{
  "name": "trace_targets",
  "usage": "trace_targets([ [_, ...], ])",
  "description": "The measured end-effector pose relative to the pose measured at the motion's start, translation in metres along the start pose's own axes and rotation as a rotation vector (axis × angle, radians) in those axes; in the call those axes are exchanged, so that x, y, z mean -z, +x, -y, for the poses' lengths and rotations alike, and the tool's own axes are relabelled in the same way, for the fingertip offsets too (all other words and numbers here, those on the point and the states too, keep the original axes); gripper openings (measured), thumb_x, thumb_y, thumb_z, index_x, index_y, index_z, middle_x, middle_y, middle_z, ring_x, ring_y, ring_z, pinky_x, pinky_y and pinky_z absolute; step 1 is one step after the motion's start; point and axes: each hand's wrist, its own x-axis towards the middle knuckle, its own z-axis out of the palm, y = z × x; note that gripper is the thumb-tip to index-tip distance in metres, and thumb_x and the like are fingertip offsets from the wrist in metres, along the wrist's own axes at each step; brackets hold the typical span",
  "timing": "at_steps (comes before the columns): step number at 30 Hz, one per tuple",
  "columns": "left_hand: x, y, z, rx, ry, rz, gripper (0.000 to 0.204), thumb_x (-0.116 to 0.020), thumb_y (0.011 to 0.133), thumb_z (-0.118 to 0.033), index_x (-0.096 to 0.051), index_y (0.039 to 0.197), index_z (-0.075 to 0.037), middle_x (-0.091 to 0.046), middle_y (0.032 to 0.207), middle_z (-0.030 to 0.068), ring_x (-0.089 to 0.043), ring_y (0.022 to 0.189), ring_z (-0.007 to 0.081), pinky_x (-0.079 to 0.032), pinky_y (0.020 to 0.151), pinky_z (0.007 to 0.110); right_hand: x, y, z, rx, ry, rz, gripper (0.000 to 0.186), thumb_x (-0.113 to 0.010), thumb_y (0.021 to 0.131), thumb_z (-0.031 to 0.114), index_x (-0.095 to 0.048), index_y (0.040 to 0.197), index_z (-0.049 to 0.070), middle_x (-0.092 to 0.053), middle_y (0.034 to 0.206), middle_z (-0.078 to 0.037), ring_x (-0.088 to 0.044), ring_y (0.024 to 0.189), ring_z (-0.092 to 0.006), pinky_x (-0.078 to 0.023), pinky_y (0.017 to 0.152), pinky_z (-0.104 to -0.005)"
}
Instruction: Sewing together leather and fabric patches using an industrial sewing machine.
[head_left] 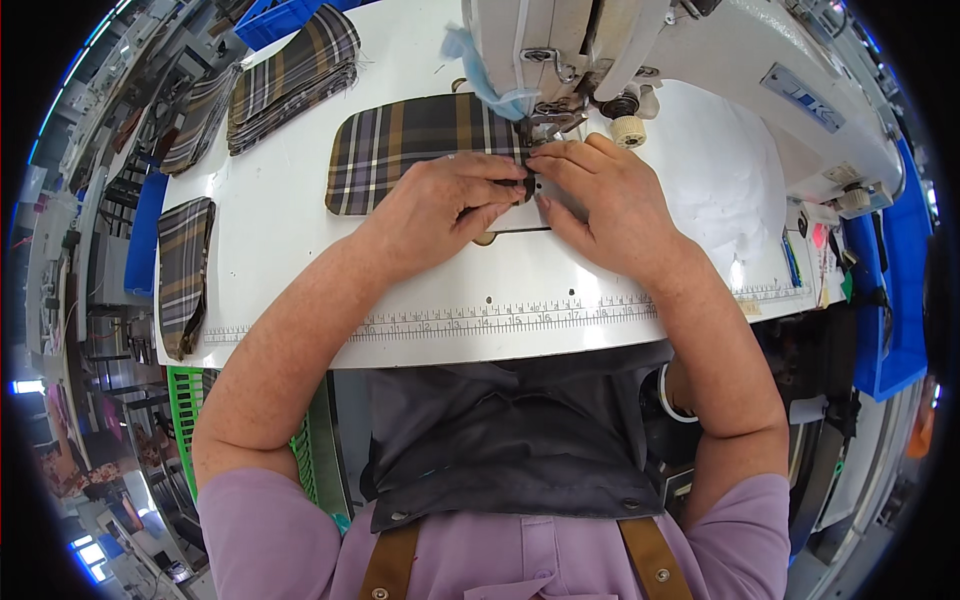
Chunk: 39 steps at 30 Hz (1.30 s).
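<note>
Nearest the camera, on the near side of the sewing machine [740, 55], are the person's lilac shirt [470, 550] and dark apron [510, 430]. Well to the machine's left, a folded plaid piece [185, 270] lies along the edge of the white table [270, 200]; a green basket [187, 405] sits lower, also left of the machine. Two plaid stacks [200, 120] [290, 80] lie farther back on that same side. Next comes the plaid panel [390, 150], flat, its right end close under the machine's needle area. The left hand [440, 200] rests over the panel's lower right part, fingers bent, their tips at its right end; most of the panel extends leftward beyond them. The right hand [610, 200] comes from just below the machine's arm, its fingertips meeting that same end. Whether either hand pinches the cloth or only presses it cannot be told. Right of the machine is a blue bin [900, 340].
</note>
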Motion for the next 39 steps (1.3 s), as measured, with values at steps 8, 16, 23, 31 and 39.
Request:
trace_targets([
  [8, 0.000, 0.023, 0.018, -0.031, 0.278, -0.044, 0.022, -0.070, 0.089, -0.007, -0.078, 0.109, -0.002, -0.075, 0.118, 0.0099, -0.070, 0.108, 0.0292, -0.058, 0.093, 0.039, -0.002, 0.000, 0.002, -0.009, -0.096, -0.003, 0.036, -0.072, 0.088, 0.026, -0.072, 0.116, 0.004, -0.068, 0.119, -0.009, -0.066, 0.098, -0.0285, -0.055, 0.085, -0.0406],
  [16, -0.012, 0.029, 0.012, -0.024, 0.466, -0.125, 0.019, -0.069, 0.090, -0.010, -0.078, 0.105, -0.001, -0.076, 0.108, 0.0092, -0.070, 0.102, 0.0282, -0.058, 0.088, 0.038, 0.000, 0.001, 0.000, -0.007, -0.060, -0.004, 0.035, -0.071, 0.088, 0.026, -0.072, 0.116, 0.004, -0.068, 0.118, -0.010, -0.065, 0.098, -0.0295, -0.054, 0.086, -0.0416],
  [23, -0.014, 0.029, 0.021, 0.076, 0.568, -0.085, 0.046, -0.061, 0.096, -0.034, -0.067, 0.130, -0.004, -0.062, 0.136, 0.0127, -0.053, 0.133, 0.0303, -0.037, 0.116, 0.051, 0.006, 0.001, 0.002, 0.074, -0.021, 0.016, 0.032, -0.075, 0.085, 0.022, -0.072, 0.112, 0.005, -0.069, 0.116, -0.009, -0.065, 0.097, -0.0292, -0.054, 0.085, -0.0406],
  [31, 0.005, 0.003, 0.027, 0.134, 0.571, 0.110, 0.078, -0.051, 0.099, -0.056, -0.041, 0.155, -0.002, -0.038, 0.163, 0.0170, -0.027, 0.155, 0.0333, -0.017, 0.126, 0.060, 0.005, -0.001, 0.008, 0.061, 0.104, -0.012, 0.035, -0.074, 0.087, 0.020, -0.070, 0.118, 0.005, -0.069, 0.123, -0.010, -0.065, 0.109, -0.0301, -0.052, 0.092, -0.0425],
  [39, 0.013, -0.067, -0.033, -0.234, 0.287, 0.317, 0.096, -0.054, 0.091, -0.072, -0.042, 0.152, 0.001, -0.035, 0.162, 0.0207, -0.023, 0.156, 0.0401, -0.013, 0.126, 0.062, -0.013, 0.012, 0.051, 0.185, 0.133, 0.263, 0.065, -0.060, 0.099, 0.042, -0.049, 0.147, -0.001, -0.051, 0.153, -0.019, -0.045, 0.144, -0.0363, -0.031, 0.120, -0.0527],
])
